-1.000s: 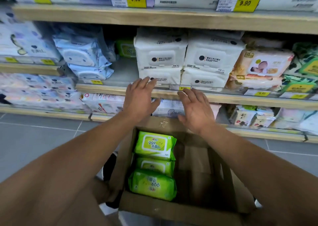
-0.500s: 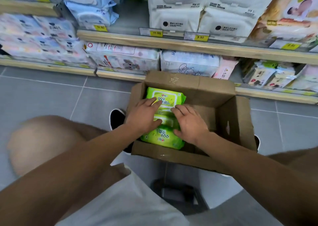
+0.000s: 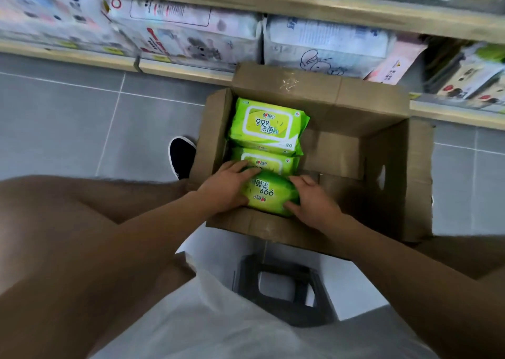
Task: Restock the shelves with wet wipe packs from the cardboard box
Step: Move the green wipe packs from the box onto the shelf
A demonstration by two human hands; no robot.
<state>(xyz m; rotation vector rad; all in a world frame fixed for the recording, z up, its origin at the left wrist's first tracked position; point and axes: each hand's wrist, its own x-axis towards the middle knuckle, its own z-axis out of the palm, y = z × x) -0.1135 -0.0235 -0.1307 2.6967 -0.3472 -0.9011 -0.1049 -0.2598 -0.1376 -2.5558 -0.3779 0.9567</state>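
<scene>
An open cardboard box point(image 3: 388, 173) stands on the floor in front of the bottom shelf. Three green wet wipe packs lie along its left side. The nearest green pack point(image 3: 269, 193) is held between both hands at the box's near wall. My left hand point(image 3: 225, 186) grips its left end with fingers over the top. My right hand point(image 3: 314, 203) grips its right end, thumb at the near edge. A middle pack point(image 3: 269, 162) is partly hidden under the nearest one. The far pack point(image 3: 269, 123) lies face up.
The bottom shelf point(image 3: 185, 70) runs behind the box, stocked with white and pink packs point(image 3: 325, 44). The box's right half is bare cardboard. A dark shoe point(image 3: 181, 155) sits left of the box. A black stool point(image 3: 284, 287) is below me on the grey tile floor point(image 3: 68, 129).
My hands dropped from the shelf edge into the box and closed on the ends of the nearest green pack. The view tilted down toward the box.
</scene>
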